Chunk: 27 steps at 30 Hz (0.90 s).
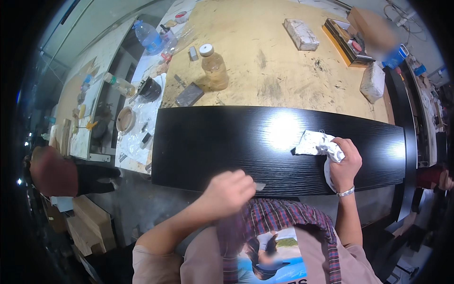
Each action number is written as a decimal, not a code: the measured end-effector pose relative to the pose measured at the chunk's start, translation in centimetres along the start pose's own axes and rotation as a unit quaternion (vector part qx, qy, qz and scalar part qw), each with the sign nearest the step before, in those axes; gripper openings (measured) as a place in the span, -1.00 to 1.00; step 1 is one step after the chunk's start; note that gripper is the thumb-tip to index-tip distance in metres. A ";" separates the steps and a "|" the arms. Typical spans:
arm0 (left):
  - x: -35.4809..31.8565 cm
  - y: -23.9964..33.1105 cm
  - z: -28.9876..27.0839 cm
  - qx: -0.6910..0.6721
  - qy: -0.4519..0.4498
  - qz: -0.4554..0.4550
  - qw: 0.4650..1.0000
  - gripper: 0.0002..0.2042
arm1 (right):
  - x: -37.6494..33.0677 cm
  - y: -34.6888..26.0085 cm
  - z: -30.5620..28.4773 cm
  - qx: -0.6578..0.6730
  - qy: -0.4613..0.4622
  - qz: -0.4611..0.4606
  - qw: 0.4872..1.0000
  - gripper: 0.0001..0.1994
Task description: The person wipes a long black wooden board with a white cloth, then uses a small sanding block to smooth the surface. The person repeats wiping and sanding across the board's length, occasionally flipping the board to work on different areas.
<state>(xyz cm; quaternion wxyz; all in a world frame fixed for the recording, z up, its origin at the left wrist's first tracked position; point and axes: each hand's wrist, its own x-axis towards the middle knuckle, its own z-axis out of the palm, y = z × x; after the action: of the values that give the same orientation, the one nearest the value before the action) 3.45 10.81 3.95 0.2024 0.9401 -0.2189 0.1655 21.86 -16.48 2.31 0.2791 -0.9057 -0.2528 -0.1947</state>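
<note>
A black wood-grain board [208, 142] lies across the near side of the table. My right hand [346, 161] is closed round a crumpled white cloth [316, 143] with dark smudges, which rests on the board's right part. One end of the cloth hangs below my fingers toward the near edge. My left hand [229, 190] is closed in a fist over the board's near edge. From its fingers juts a small flat greyish piece [259, 186], too small to tell its kind.
Beyond the board stand a bottle of amber liquid [215, 71], a dark grey block [189, 94] and a whitish wrapped block [301, 34]. To the left are a black pot [150, 89] and a round dish [126, 119]. A tray of tools [350, 45] sits far right. A person [54, 173] is at left.
</note>
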 end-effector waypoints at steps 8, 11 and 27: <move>0.9 -2.1 0.0 0.001 0.022 -0.045 0.999 -0.83 | 0.0 -0.3 0.0 -0.006 0.008 -0.003 1.000 -0.80; 1.0 -4.0 -0.2 0.032 0.060 -0.098 0.993 -0.83 | -0.1 -0.2 -0.1 -0.003 0.010 0.004 1.000 -0.80; 9.7 -2.0 4.2 -0.108 -0.066 0.140 0.982 -0.82 | -10.1 0.7 -8.1 -0.027 0.080 0.156 0.984 -0.88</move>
<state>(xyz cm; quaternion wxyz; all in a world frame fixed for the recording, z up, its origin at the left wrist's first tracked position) 13.59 7.23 3.53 0.2625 0.8817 -0.3776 0.1055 12.51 -25.34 3.27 0.3011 -0.9228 -0.0801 -0.2269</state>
